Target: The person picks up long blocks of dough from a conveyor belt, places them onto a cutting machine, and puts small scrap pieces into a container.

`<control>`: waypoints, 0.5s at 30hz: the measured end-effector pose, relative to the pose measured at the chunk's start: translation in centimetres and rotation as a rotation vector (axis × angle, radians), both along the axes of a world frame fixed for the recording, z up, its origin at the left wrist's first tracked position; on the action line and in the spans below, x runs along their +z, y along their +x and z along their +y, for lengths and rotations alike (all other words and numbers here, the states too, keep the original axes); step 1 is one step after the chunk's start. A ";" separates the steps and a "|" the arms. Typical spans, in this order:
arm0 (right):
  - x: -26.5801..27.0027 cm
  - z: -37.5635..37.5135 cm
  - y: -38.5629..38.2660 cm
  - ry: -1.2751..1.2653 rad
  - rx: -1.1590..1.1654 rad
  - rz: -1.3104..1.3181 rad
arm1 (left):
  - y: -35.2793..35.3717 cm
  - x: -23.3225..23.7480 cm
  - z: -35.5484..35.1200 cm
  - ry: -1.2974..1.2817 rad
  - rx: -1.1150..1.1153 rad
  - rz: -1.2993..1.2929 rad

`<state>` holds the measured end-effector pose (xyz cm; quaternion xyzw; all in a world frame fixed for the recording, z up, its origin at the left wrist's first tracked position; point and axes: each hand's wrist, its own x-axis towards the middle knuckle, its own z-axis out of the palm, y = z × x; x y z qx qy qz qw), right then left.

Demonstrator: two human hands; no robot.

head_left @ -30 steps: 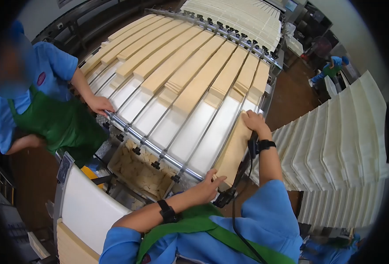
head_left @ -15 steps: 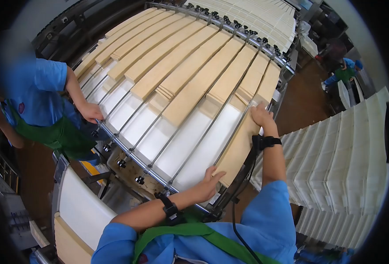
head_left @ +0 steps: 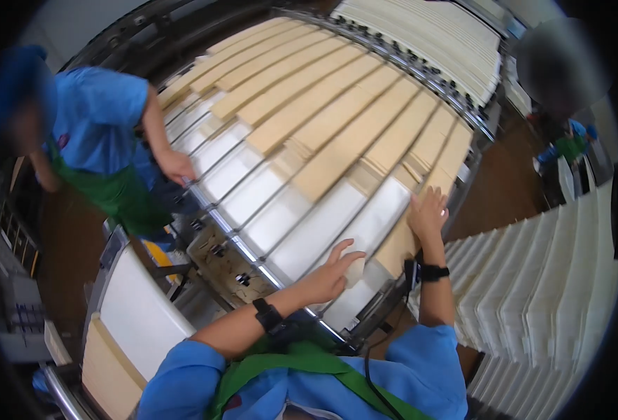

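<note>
1. Left hand [head_left: 330,275] lies open with fingers spread on the white conveyor belt [head_left: 365,222], gripping nothing, just beside the near end of the tan strip [head_left: 397,248].
2. Right hand [head_left: 428,212] presses flat and open on that strip, in the rightmost lane.
3. Further left, a co-worker's hand [head_left: 176,166] rests at the conveyor's edge.

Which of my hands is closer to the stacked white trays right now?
Right. The right hand rests on the outermost beige strip, next to the stacked white trays. The left hand lies farther in, over the white belt.
</note>
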<state>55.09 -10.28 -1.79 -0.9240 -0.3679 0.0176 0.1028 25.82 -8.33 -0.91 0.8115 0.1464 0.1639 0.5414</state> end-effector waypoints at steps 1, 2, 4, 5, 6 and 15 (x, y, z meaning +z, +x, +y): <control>0.3 -0.2 -1.1 -0.002 0.060 0.030 | -1.8 0.2 0.5 0.056 0.081 -0.021; 0.5 -0.3 -2.2 -0.006 0.132 0.061 | -3.9 0.1 1.1 0.049 0.169 -0.053; -0.5 -0.6 -4.8 0.121 0.333 0.099 | -8.6 -0.4 1.9 0.035 0.367 -0.115; 0.2 -0.4 -7.4 0.133 0.398 0.117 | -11.1 0.3 2.0 -0.015 0.490 -0.109; 1.0 0.0 -9.6 0.141 0.468 0.135 | -13.4 -0.1 2.0 -0.051 0.578 -0.137; 0.3 7.9 -28.2 0.261 1.179 0.239 | -28.3 -5.8 -1.4 -0.004 1.259 0.015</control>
